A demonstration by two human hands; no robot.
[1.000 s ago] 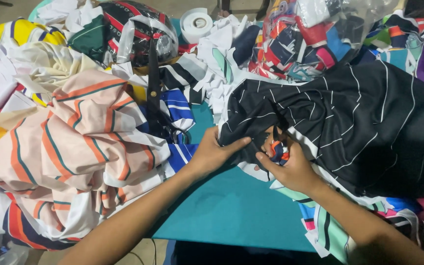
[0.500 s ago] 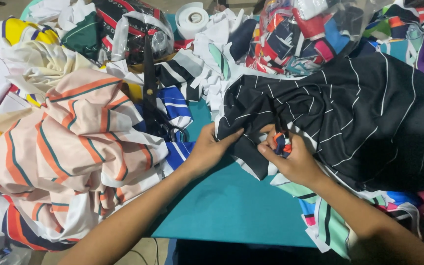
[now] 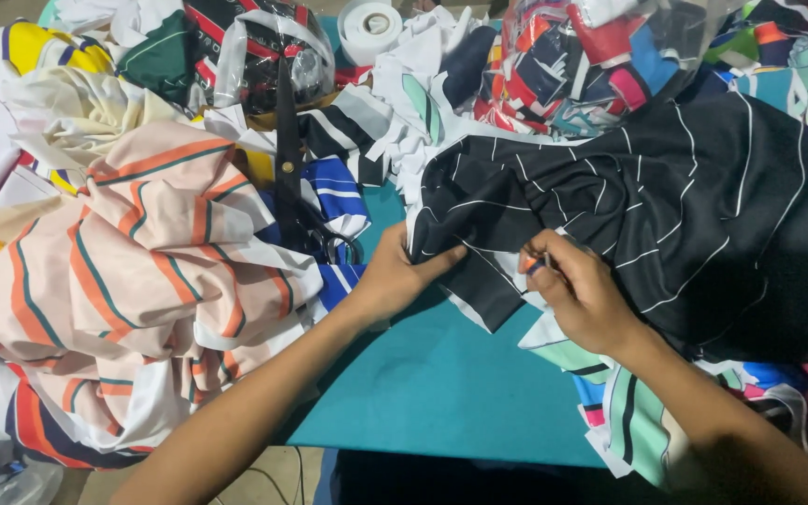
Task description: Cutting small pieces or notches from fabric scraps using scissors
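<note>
table (image 3: 441,402): teal top | floor (image 3: 282,463): tan, below front edge | light: dim, even

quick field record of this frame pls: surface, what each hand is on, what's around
surface: teal table top
left hand: pinches the edge of the black fabric with thin white stripes
right hand: on the same fabric's edge, a small red and blue item at its fingertips, kind unclear
left of hands: heap of peach cloth with orange and green stripes
behind: black scissors, white tape roll, clear bag of coloured scraps
</note>
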